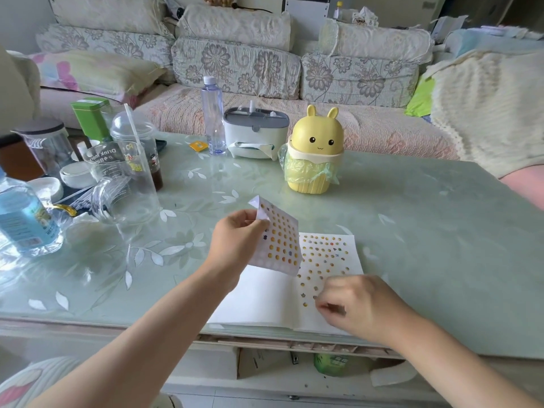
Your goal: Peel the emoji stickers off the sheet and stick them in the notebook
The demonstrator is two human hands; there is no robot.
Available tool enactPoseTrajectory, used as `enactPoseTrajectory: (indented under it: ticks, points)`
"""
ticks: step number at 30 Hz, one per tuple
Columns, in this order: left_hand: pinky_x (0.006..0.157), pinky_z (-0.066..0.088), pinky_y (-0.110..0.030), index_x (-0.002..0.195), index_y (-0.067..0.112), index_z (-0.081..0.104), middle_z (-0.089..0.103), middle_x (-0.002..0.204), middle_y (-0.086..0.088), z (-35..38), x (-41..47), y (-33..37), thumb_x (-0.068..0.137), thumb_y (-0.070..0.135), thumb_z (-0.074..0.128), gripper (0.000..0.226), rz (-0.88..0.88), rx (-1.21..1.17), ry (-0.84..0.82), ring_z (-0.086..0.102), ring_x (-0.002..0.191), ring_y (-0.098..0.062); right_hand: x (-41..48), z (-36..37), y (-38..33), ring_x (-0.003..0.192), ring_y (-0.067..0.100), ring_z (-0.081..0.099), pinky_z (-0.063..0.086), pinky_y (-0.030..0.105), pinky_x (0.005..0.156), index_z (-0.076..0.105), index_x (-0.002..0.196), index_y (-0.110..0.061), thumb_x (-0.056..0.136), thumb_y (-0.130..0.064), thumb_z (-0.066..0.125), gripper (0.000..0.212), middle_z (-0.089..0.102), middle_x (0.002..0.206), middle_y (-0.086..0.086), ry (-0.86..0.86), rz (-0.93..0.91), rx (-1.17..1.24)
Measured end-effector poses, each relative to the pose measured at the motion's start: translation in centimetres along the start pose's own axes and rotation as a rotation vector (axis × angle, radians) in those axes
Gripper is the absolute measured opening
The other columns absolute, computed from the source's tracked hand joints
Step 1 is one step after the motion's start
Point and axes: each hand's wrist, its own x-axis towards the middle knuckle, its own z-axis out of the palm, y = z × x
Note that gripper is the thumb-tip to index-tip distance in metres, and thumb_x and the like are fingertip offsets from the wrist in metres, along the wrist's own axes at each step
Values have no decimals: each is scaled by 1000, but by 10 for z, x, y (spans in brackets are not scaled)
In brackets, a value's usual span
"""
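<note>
An open white notebook (pixel 259 298) lies at the table's near edge; its right page carries several small emoji stickers. My left hand (pixel 235 234) holds the sticker sheet (pixel 282 242) upright above the notebook's left page, pinching its upper left edge, which curls over. Rows of yellow emoji stickers cover the sheet. My right hand (pixel 356 304) is low on the right page, fingertips curled and pressed down on the paper near the lower stickers. Whether a sticker is under the fingertips is hidden.
A yellow bunny-shaped bin (pixel 313 151) stands at the table's middle back, next to a white tissue box (pixel 253 134) and a clear bottle (pixel 212 116). Glass cups (pixel 123 184), jars and a blue water bottle (pixel 23 213) crowd the left side. A sofa runs behind.
</note>
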Motion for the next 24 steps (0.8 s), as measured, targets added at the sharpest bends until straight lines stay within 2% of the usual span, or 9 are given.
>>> enactPoseTrajectory:
  ticks: [3,6,8,11,14,17,20,22,24]
  points:
    - [68,56,-28,90,16,74,76,83,0,6,-3,-3,92,13,64,11,3,-16,-29,68,70,-14,-8,-3,2,60,8,49,30,18,50,74,75,-33,86,-37,54,23,53,69,-13,-26,3,-49]
    - [75,57,-33,89,18,75,77,84,0,12,-5,-6,92,14,65,12,-8,-34,-53,70,74,-17,-13,-8,-1,69,14,50,36,20,56,73,81,-25,90,-45,48,33,54,71,-6,-116,44,-57]
    - [84,58,-40,93,19,76,78,89,-1,14,-7,-8,93,13,64,14,-13,-46,-84,72,83,-21,-15,-10,-1,73,11,51,40,20,61,74,85,-26,87,-46,45,35,57,75,-8,-114,87,32]
    - [92,58,-49,101,21,76,78,96,-3,17,-9,-13,95,11,62,18,-25,-68,-118,74,97,-28,-13,-11,-2,72,9,50,33,15,59,76,100,-36,88,-46,46,34,55,77,-10,-104,91,66]
    - [90,59,-47,103,20,75,78,96,-3,19,-10,-16,95,9,62,19,-21,-76,-136,74,95,-26,-8,-14,-4,69,16,46,30,17,55,66,71,-14,88,-42,48,37,50,70,-3,-112,54,34]
    - [82,61,-40,101,16,73,77,96,-8,20,-12,-16,95,5,62,17,0,-85,-148,74,88,-24,4,-26,-2,62,7,47,38,24,53,62,64,-17,85,-36,53,30,50,63,-9,125,87,136]
    - [81,62,-44,98,12,73,76,99,-11,24,-15,-17,93,3,64,14,39,-58,-179,75,87,-25,18,-37,-1,61,4,55,41,15,57,74,86,-30,87,-35,55,20,59,75,-21,406,149,271]
    - [72,62,-38,95,9,73,73,94,-7,27,-19,-17,93,1,65,12,71,-43,-214,74,81,-20,27,-39,-5,58,9,56,45,18,57,75,102,-31,90,-36,56,24,61,83,-21,475,154,284]
    - [67,60,-32,93,7,73,70,89,-5,29,-22,-17,92,-1,66,11,94,-32,-258,73,77,-18,36,-37,-9,58,9,54,47,22,57,76,107,-30,92,-37,57,25,60,85,-20,518,154,277]
